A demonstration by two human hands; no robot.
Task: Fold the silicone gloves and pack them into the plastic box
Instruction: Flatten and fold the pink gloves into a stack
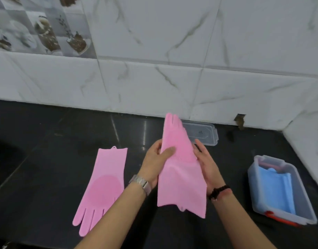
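I hold a pink silicone glove (181, 178) above the black counter, fingers pointing away toward the wall and cuff hanging toward me. My left hand (155, 159) grips its left edge with the thumb across the bristled palm. My right hand (206, 162) grips the right edge from behind. A second pink glove (104, 184) lies flat on the counter to the left, fingers toward me. A clear plastic box (298, 211) stands at the right with blue folded gloves (275, 189) inside and a red clip at its near end.
A clear plastic lid (206, 133) lies flat on the counter behind the held glove, near the white marble-tiled wall. The black counter (46, 133) spreads to the left. The wall turns a corner at the far right, close to the box.
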